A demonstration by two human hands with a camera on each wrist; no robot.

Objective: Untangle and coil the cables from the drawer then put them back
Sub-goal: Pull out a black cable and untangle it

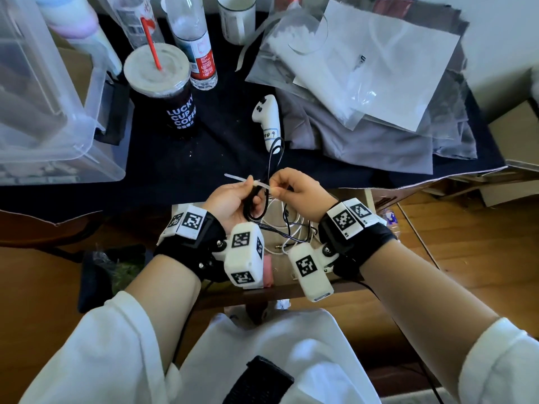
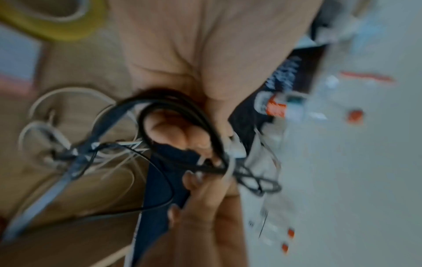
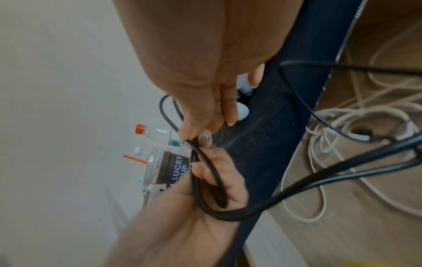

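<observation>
A black cable [image 1: 272, 158], folded into a long coil, is held over the table's near edge. My left hand [image 1: 250, 188] grips the coil's lower loops [image 3: 212, 182], which pass through its curled fingers [image 2: 178, 130]. A white zip tie [image 1: 237, 179] crosses the coil's middle. My right hand [image 1: 275, 188] pinches one end of the tie beside the cable, thumb against fingertip [image 3: 194, 137]. Below both hands is the open wooden drawer [image 1: 281, 263], holding tangled white cables [image 1: 294, 224] and thin black strands that trail down from the coil.
On the dark tablecloth stand a coffee cup with a red straw [image 1: 172, 97], a water bottle [image 1: 198, 48], a white controller [image 1: 268, 118], a clear plastic bin [image 1: 43, 97] at left and a pile of plastic bags [image 1: 364, 68] at right. A yellow tape roll [image 2: 57, 30] lies in the drawer.
</observation>
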